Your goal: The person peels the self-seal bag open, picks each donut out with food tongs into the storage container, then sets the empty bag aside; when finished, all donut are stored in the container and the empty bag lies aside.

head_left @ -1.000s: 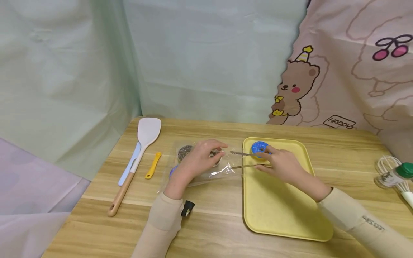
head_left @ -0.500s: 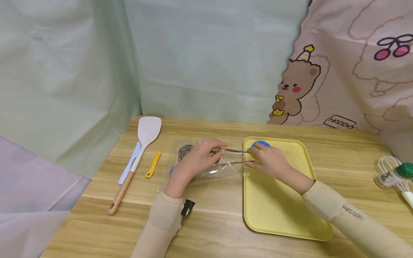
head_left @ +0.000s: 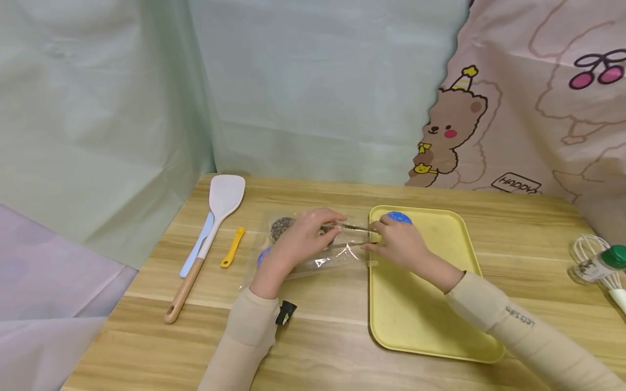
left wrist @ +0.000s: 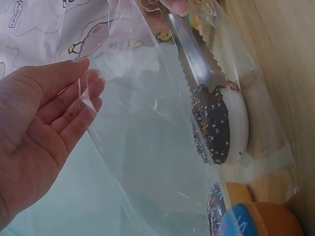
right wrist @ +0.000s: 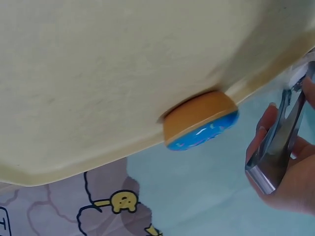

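Note:
My left hand [head_left: 300,241] pinches the rim of a clear plastic bag [left wrist: 147,147] between thumb and fingers, lifting its mouth. Metal tongs with toothed edges [left wrist: 194,54] reach into that bag, and my right hand [head_left: 401,244] grips them. At the tongs' tips is a chocolate-iced donut with sprinkles [left wrist: 211,125]; whether both tips clasp it I cannot tell. Deeper in the bag lie a blue-iced donut [left wrist: 241,221] and another dark-iced one [left wrist: 215,206]. A separate blue-iced donut [right wrist: 202,123] sits on the yellow tray [head_left: 430,320], partly behind my right hand in the head view.
Left of the bag lie a white spatula with a wooden handle [head_left: 205,239], a light blue spreader [head_left: 195,250] and a small yellow handle-shaped tool [head_left: 233,247]. At the far right are a whisk [head_left: 617,296] and a green-lidded shaker [head_left: 599,263]. Cloth curtains hang behind the table.
My right hand has moved left with the tongs, from over the tray toward the bag, so the tips are now inside it. My left hand has stayed at the bag's rim.

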The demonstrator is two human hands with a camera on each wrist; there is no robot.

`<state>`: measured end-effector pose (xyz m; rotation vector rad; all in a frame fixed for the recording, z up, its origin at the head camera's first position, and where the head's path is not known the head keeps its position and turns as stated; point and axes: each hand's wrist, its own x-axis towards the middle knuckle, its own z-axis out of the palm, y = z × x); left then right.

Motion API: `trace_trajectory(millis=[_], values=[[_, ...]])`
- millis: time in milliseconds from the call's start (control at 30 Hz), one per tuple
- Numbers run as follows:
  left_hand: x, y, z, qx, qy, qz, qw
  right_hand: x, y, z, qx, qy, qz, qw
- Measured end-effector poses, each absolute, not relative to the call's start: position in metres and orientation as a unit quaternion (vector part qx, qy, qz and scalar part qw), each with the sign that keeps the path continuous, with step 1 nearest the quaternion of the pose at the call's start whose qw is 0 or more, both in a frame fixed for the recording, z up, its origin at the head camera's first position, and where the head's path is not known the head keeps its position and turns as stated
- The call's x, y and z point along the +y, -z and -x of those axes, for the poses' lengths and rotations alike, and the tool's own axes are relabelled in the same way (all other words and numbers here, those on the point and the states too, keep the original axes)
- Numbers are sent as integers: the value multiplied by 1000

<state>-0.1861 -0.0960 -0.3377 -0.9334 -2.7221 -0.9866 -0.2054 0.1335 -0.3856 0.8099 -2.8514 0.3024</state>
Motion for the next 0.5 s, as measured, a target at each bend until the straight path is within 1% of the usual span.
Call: trace_trajectory(millis=[367,500], values=[[-95,338,187,-890,324,316,53,125,385,203,-959,-84,-262,74],[-94,338,186,-895,321,307,45,124,386,201,-957,-73,-271,79]])
